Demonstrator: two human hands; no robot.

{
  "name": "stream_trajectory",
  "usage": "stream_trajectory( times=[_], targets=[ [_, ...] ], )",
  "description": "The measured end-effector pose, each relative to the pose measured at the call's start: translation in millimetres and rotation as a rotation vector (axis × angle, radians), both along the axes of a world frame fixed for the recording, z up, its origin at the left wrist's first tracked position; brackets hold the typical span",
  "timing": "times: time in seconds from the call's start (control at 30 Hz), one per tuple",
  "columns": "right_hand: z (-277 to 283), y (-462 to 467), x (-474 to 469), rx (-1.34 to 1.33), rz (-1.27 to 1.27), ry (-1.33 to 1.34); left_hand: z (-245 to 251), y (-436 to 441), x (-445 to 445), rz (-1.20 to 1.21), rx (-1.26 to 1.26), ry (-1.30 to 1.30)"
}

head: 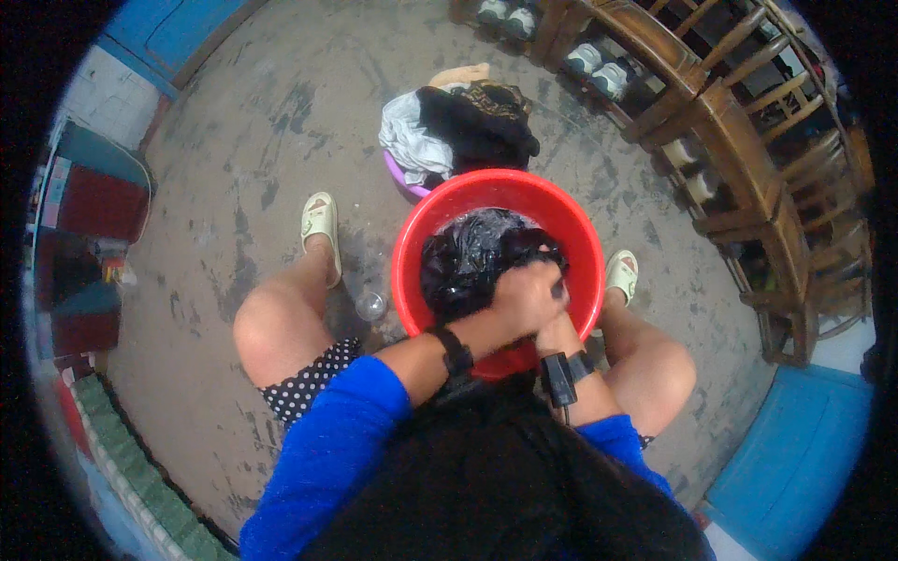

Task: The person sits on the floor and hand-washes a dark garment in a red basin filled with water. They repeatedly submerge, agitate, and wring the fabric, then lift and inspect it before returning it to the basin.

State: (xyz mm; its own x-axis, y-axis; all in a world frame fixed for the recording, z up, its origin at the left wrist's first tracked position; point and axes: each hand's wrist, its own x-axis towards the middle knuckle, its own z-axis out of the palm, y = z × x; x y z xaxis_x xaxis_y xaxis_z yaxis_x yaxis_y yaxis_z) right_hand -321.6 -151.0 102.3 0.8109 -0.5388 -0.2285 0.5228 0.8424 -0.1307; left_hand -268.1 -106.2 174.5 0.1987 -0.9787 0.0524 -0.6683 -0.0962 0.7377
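Between my legs stands a red plastic basin [405, 280] with wet black cloth [456, 259] in sudsy water. My left hand [527, 293] is at the right side of the basin, closed on a bunched part of the black cloth. Close against it, my right hand [554, 329] is partly covered by the left one; the same cloth bunch rises between and beyond them. Its fingers are mostly hidden, but it appears to grip the cloth too. Both wrists carry black straps, the right one with a small black box [559, 379].
Beyond the red basin, a purple basin [400, 175] holds a heap of clothes [470, 126]. A clear cup-like object [370, 306] sits on the concrete floor left of the red basin. Wooden racks with shoes [598, 70] line the right; a blue panel [786, 456] is at lower right.
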Motion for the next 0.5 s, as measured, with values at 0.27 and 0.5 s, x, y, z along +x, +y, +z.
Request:
stream_trajectory(
  times=[0.27,0.5],
  targets=[
    [46.6,-9.4,-0.5,0.159,-0.125,0.459,-61.0,-38.4,110.0,0.449,0.211,0.369],
    [-6.1,-26.5,-18.5,0.106,-0.086,0.454,-16.4,7.0,53.8,-0.239,0.007,0.480]
  ],
)
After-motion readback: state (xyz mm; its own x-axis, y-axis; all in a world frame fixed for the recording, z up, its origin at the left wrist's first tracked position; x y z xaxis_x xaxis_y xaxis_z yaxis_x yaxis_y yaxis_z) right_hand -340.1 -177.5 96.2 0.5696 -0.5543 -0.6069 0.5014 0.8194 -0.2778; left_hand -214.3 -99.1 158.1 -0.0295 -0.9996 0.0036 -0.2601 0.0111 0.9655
